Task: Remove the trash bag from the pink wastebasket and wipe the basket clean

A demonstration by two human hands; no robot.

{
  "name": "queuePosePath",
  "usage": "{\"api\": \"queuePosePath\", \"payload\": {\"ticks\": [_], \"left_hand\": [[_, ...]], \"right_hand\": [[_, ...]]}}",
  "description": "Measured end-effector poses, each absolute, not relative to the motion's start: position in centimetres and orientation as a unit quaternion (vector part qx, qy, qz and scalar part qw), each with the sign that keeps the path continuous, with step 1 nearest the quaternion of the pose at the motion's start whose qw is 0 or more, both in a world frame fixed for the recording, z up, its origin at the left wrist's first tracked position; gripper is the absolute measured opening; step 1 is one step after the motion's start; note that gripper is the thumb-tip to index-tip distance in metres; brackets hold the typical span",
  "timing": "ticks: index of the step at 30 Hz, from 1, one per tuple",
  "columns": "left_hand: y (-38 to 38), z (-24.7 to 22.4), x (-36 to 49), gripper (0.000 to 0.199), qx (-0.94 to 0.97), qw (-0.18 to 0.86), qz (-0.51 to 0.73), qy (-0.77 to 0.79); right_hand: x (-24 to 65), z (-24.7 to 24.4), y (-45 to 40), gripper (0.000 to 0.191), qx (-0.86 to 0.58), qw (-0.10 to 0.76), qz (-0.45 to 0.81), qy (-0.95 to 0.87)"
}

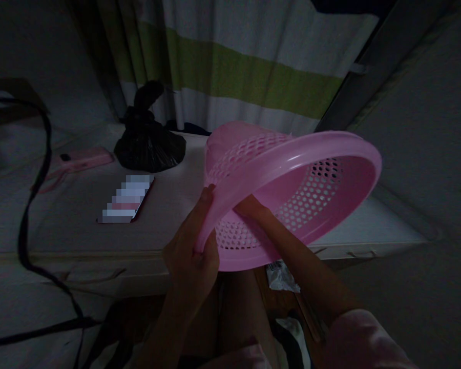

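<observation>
A pink plastic basket (292, 159) with rows of round holes lies tilted on its side above the white desk, its wide mouth facing me. My left hand (194, 251) is closed around the near left part of its rim, thumb on one side and fingers on the other. Through the mouth reaches my right hand (249, 206), deep inside the basket. The basket wall and shadow hide its fingers, so whether they hold anything does not show.
On the desk (72, 230) stand a knotted black plastic bag (149, 143), a phone with a lit screen (128, 200) and a pink case-like item (86, 159). A black cable (23, 230) hangs at left. Behind is a striped curtain (253, 66); below lies a crumpled clear bag (282, 277).
</observation>
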State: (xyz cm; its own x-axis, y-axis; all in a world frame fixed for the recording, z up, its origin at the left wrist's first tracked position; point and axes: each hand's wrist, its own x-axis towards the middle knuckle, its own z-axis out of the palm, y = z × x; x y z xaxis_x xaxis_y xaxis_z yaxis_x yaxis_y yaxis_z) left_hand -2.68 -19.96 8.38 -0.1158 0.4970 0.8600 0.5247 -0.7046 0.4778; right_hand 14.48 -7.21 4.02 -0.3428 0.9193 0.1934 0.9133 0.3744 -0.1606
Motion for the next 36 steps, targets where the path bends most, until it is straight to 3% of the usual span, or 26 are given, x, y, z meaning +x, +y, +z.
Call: {"api": "queuePosePath", "payload": {"ticks": [7, 15, 24, 36], "left_hand": [[-19.8, 8.1, -2.6, 0.055, -0.632, 0.025, -0.659, -0.406], [-19.0, 7.7, -2.9, 0.060, -0.628, 0.027, -0.680, -0.378], [-18.3, 7.3, -3.1, 0.058, -0.635, -0.003, -0.675, -0.375], [-17.6, 7.7, -2.3, 0.056, -0.642, -0.055, -0.702, -0.305]], "right_hand": [[15.1, 4.0, -13.0, 0.055, -0.543, 0.079, 0.000, -0.836], [18.0, 4.3, -12.6, 0.048, -0.601, 0.019, -0.083, -0.795], [14.5, 3.0, -10.1, 0.048, -0.626, 0.108, -0.036, -0.772], [12.8, 2.1, -12.3, 0.047, -0.648, 0.138, -0.011, -0.749]]}}
